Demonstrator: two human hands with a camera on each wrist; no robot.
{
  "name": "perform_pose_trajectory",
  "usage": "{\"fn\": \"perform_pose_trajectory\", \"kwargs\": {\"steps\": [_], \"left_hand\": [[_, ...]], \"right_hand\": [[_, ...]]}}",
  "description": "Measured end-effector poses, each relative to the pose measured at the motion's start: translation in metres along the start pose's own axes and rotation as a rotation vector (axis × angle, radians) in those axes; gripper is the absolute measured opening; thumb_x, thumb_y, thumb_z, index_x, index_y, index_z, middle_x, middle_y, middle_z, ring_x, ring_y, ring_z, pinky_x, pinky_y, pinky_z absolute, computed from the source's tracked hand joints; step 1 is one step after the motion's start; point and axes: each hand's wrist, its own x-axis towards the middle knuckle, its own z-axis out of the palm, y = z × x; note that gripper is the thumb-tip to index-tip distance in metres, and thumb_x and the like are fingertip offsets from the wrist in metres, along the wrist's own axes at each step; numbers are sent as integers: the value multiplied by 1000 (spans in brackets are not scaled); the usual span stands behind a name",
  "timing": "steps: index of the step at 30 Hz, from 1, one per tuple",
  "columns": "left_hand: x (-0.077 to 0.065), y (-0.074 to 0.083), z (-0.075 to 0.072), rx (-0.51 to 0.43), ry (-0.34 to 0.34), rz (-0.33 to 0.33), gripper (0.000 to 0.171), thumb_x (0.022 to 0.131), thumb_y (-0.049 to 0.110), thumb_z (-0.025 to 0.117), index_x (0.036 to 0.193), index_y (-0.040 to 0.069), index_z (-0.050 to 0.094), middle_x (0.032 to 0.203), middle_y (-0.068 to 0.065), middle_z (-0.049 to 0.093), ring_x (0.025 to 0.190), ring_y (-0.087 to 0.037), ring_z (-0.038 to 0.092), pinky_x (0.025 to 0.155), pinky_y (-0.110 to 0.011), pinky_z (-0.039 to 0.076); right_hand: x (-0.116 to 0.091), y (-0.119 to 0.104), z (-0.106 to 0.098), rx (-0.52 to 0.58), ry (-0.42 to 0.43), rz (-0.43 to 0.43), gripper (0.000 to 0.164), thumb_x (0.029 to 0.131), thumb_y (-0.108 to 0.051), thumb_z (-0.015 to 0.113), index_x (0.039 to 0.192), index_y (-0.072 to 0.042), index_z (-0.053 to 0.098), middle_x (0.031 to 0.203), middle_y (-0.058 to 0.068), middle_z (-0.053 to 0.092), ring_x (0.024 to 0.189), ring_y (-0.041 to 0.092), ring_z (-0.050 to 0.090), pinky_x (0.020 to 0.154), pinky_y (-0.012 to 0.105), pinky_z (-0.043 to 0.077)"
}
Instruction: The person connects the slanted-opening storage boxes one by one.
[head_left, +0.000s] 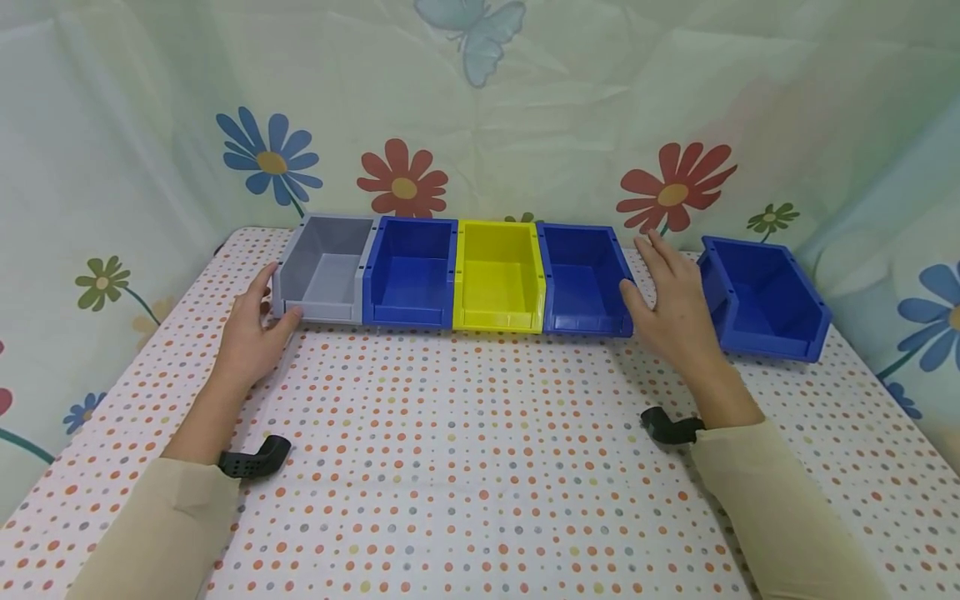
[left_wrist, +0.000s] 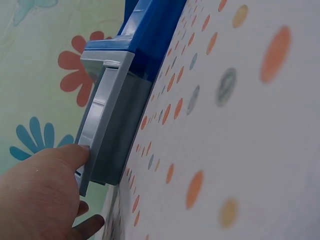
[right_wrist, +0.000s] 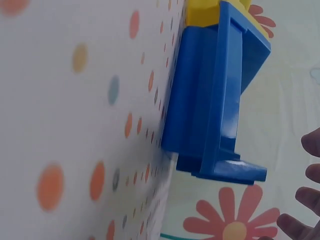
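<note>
Four open-fronted plastic bins stand side by side: a grey bin (head_left: 326,313), a blue bin (head_left: 408,317), a yellow bin (head_left: 498,320) and another blue bin (head_left: 588,325). My left hand (head_left: 251,337) is at the grey bin's left front corner. Its thumb touches the front lip in the left wrist view, while lower fingers (left_wrist: 90,227) hang apart from the bin. At the row's other end, my right hand (head_left: 678,312) is spread with fairly straight fingers, the thumb close to the blue bin's right edge. Whether it touches there I cannot tell; the right wrist view shows fingertips (right_wrist: 310,197) apart from it.
A separate blue bin (head_left: 768,340) sits angled to the right of my right hand. A dotted cloth (head_left: 465,467) covers the table. Behind hangs a flowered curtain (head_left: 555,142). Black wrist mounts (head_left: 258,458) stick out from both sleeves.
</note>
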Motion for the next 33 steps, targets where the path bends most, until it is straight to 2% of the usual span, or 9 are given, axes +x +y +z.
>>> {"fn": "perform_pose_trajectory", "kwargs": {"steps": [6, 12, 17, 23, 30, 33], "left_hand": [[0, -1, 0, -3, 4, 8, 76, 107, 32, 54, 168, 26, 9, 160, -31, 31, 142, -55, 42, 112, -70, 39], [0, -1, 0, 5, 5, 2, 76, 107, 32, 54, 168, 25, 10, 160, -31, 31, 142, -55, 42, 112, -71, 39], [-1, 0, 0, 7, 7, 0, 76, 107, 32, 54, 168, 26, 9, 160, -31, 31, 142, -55, 41, 112, -71, 39], [0, 0, 1, 4, 7, 4, 76, 107, 32, 54, 168, 25, 9, 160, -31, 31, 142, -55, 41, 112, -70, 39], [0, -1, 1, 4, 5, 0, 77, 107, 32, 54, 168, 27, 8, 160, -31, 32, 142, -55, 42, 112, -71, 39], [0, -1, 1, 5, 5, -1, 77, 107, 32, 54, 168, 27, 8, 160, -31, 32, 142, -55, 42, 112, -71, 39]], "right_hand": [[-2, 10, -6, -20, 47, 7, 62, 102, -14, 58, 159, -4, 38, 166, 23, 31, 151, 51, 26, 125, 70, 16], [-4, 18, -8, -40, 67, 30, 60, 101, -14, 59, 157, -3, 40, 165, 23, 33, 151, 50, 26, 123, 71, 20], [-5, 22, -14, -75, 68, 85, 61, 103, -17, 57, 160, -6, 36, 167, 22, 29, 153, 49, 22, 123, 71, 22], [-7, 29, -23, -72, 115, 155, 60, 104, -19, 53, 160, -5, 37, 168, 22, 27, 154, 47, 20, 123, 69, 24], [-6, 35, -32, -89, 155, 216, 59, 105, -22, 52, 159, -5, 38, 167, 22, 28, 155, 46, 20, 125, 66, 22], [-7, 38, -36, -83, 145, 251, 59, 106, -24, 48, 161, -7, 35, 169, 21, 24, 156, 45, 17, 126, 67, 18]]}}
